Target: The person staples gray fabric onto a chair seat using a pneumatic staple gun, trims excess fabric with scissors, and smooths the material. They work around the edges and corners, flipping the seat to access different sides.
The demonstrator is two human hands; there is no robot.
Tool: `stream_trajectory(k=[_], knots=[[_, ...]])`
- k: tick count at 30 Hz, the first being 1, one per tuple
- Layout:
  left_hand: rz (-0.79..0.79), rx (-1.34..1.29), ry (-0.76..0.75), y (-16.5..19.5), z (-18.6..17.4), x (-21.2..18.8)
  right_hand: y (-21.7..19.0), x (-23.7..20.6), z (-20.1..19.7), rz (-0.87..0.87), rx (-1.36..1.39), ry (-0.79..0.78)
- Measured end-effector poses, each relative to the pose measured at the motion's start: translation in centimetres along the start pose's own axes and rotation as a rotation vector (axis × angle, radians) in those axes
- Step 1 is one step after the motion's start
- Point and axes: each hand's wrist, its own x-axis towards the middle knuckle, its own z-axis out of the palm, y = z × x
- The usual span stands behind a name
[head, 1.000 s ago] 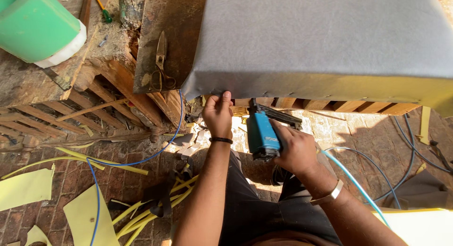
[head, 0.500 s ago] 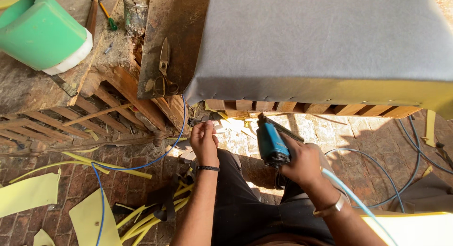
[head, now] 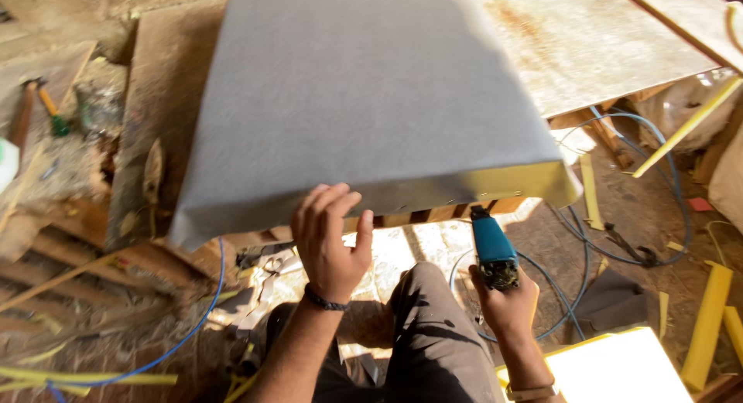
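Hands at the near edge of a grey fabric-covered panel (head: pixel 364 101)

The panel fills the upper centre of the frame, its yellow foam edge (head: pixel 495 180) showing at centre right. The left hand (head: pixel 331 240), fingers spread open, presses against the panel's near edge just below centre. The right hand (head: pixel 507 306), lower right of centre, is closed around a blue staple gun (head: pixel 491 248) whose nose points up at the underside of the panel by the wooden slats. A blue hose (head: pixel 573 248) loops over the floor at right; a hammer (head: pixel 27 105) lies at upper left
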Motion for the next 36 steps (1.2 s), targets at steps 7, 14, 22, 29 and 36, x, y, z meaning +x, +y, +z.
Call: stream_trajectory(k=[7,14,22,29,36], knots=[[0.162,0.309,0.045,-1.8,6.4,2.1,5.8,3.8,-1.0,0.23,0.013,0.197],[0.223,0.365,0.184,-8.5,5.8,2.1,4.8,5.8,-1.7,0.217,0.074,-0.002],[-0.046,0.337,-0.068,-18.0,-4.7,8.3,-3.7,1.1,5.6,0.104,0.204,-0.551],[0.614,0.151,-0.933,-7.9,1.7,7.0,-3.3,2.3,6.1,0.364,0.455,-0.673],[0.569,0.201,-1.329,-3.3,4.8,10.1,-0.7,-0.3,3.9,0.747,1.193,-0.706]])
